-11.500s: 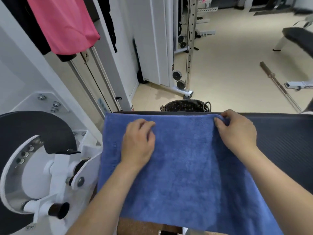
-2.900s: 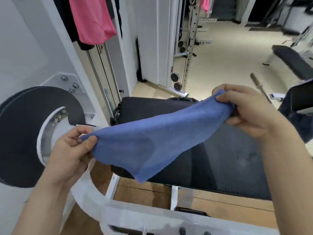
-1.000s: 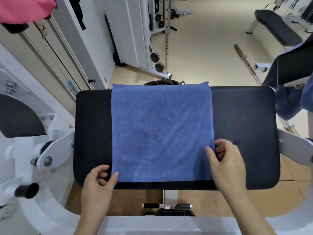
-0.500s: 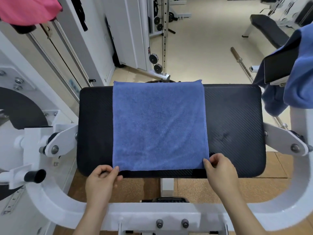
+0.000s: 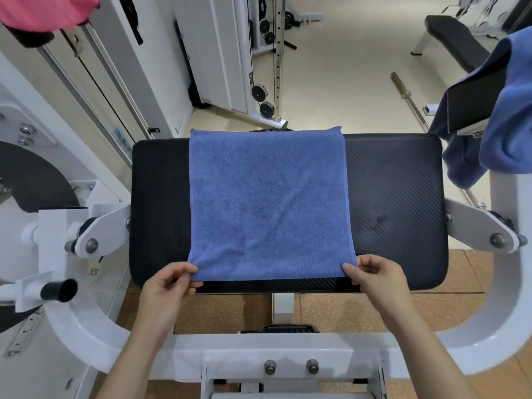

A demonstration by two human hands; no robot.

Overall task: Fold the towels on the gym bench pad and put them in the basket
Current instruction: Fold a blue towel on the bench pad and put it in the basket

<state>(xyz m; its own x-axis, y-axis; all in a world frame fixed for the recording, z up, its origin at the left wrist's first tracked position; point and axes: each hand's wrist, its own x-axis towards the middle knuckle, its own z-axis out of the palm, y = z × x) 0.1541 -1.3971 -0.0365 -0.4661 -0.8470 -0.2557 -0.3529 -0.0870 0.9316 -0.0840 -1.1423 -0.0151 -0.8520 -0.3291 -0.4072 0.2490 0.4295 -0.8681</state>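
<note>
A blue towel (image 5: pixel 267 203) lies flat across the middle of the black gym bench pad (image 5: pixel 394 208), its far edge reaching the pad's back rim. My left hand (image 5: pixel 168 286) pinches the towel's near left corner. My right hand (image 5: pixel 374 276) pinches the near right corner. Both corners sit at the pad's front edge. Just a sliver of the dark woven basket (image 5: pixel 269 129) shows behind the towel's far edge, on the floor beyond the pad.
More blue towels (image 5: pixel 506 122) hang over a black pad at the right. White machine frame (image 5: pixel 288 355) curves around the front and both sides. A weight plate disc (image 5: pixel 31 177) is at the left. A barbell (image 5: pixel 408 99) lies on the floor beyond.
The towel went from held in the air to spread flat on the pad. In the last second both hands closed their fingers on its near corners.
</note>
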